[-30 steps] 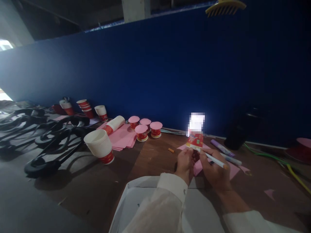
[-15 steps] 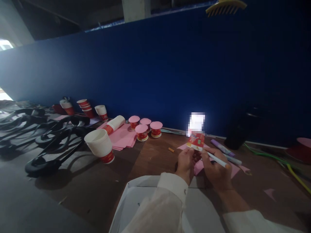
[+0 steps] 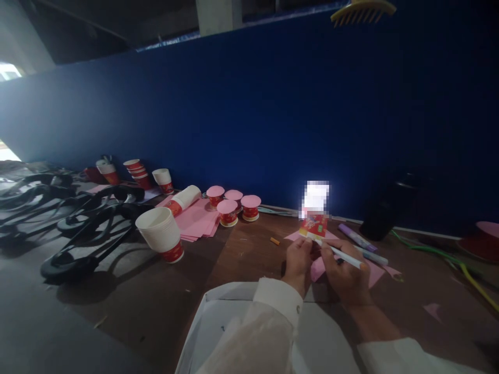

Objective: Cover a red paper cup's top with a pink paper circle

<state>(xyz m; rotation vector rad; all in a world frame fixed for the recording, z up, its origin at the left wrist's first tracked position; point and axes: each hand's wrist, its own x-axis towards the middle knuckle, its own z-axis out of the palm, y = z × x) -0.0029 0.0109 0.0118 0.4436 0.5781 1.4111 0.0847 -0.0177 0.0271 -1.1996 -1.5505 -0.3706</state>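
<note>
My left hand (image 3: 298,262) is closed on a red paper cup (image 3: 315,226) with a yellow band, gripping it by its lower edge. In my right hand (image 3: 346,270) is a white marker pen (image 3: 345,255) with an orange end, its tip at the cup's pale rim close to my left fingers. Part of the cup's underside is hidden by the fingers. Scraps of pink paper (image 3: 376,274) lie under and beside my right hand. A purple marker (image 3: 356,237) and a pale marker (image 3: 374,256) rest just beyond it.
Several short red cups topped with pink discs (image 3: 250,201) stand left of my hands. Stacked white-and-red cups (image 3: 159,231), pink sheets (image 3: 197,221) and black headsets (image 3: 74,259) lie further left. A small orange cap (image 3: 275,241) and a white box (image 3: 212,297) are nearer.
The marker's tip has moved slightly left along the cup's rim, and my right hand has shifted with it. The cup has tilted a little. Other things have stayed put.
</note>
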